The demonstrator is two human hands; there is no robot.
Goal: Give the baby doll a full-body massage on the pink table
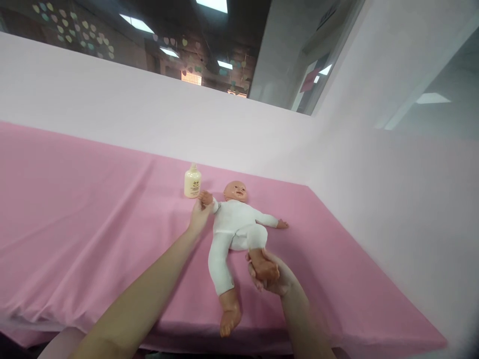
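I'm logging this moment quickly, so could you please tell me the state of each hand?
Left hand: closed on the wrist of the white-suited plastic baby doll.
Right hand: closed around the doll's foot.

Both forearms are bare and enter from the lower edge. The left forearm rises from 7 o'clock toward 1 o'clock, its wrist straight; the left hand (pixel 199 215) lies just left of centre, fingers extended and gathered at the tips. The right forearm rises from 5 o'clock toward 11 o'clock; the right hand (pixel 270 273) is palm-up, fingers curled closed.
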